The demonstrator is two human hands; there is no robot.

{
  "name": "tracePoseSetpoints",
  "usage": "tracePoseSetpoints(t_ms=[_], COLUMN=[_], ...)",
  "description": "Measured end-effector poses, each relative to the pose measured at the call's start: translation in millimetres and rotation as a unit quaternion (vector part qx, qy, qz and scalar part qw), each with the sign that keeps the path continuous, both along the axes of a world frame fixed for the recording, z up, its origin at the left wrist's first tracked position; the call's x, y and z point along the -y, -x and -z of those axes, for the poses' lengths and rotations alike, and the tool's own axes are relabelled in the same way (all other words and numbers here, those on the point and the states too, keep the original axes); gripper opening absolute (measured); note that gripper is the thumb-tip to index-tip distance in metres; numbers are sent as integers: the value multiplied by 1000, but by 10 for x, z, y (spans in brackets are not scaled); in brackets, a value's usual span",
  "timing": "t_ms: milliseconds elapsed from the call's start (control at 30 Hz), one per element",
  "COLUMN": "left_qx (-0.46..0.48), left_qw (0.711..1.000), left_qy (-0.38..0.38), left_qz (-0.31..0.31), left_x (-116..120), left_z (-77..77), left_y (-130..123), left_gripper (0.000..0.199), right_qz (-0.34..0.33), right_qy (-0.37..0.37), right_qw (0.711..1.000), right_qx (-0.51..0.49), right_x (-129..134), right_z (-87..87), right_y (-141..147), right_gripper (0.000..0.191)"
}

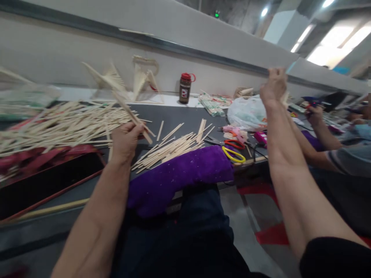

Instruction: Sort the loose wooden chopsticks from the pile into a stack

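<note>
My left hand (125,141) is closed around a few thin wooden sticks (131,112) that slant up and to the left. Beside it a loose pile of cut wooden sticks (171,150) lies on the dark table. My right hand (274,87) is raised at the right, its fingers curled. A pale edge shows behind it, but I cannot make out what it holds. Below that hand is a white plastic bag (246,112). A purple cloth (185,170) covers the table edge in front of me, with yellow-handled scissors (234,154) at its right end.
Long wooden sticks (63,125) are heaped at the left. A red-capped bottle (184,88) and fan-shaped stick pieces (145,79) stand by the wall. Red-handled scissors (234,144) and a pink thing (236,133) lie at the right. Another person's hand (315,114) holds a tool farther right.
</note>
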State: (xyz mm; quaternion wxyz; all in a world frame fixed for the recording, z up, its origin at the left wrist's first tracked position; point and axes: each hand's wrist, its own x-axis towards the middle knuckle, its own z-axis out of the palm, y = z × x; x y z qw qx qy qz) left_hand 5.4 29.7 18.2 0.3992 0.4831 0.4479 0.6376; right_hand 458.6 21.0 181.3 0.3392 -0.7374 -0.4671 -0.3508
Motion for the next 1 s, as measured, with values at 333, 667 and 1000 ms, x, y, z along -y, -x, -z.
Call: tracePoseSetpoints(t_ms=[333, 667, 1000], left_qx=[-92, -187, -98], left_qw=[992, 981, 991], left_qy=[7, 5, 51], left_qz=[91, 47, 79], left_x=[59, -5, 15], left_z=[110, 156, 134], left_y=[74, 209, 190], left_gripper=[26, 31, 25], right_qz=[-594, -694, -687], right_qy=[276, 264, 181], right_qw=[709, 565, 583], right_qx=[-260, -361, -394], right_x=[-312, -458, -545], right_z=[912, 1121, 1363], right_y=[2615, 3318, 3398], right_gripper=[25, 17, 17])
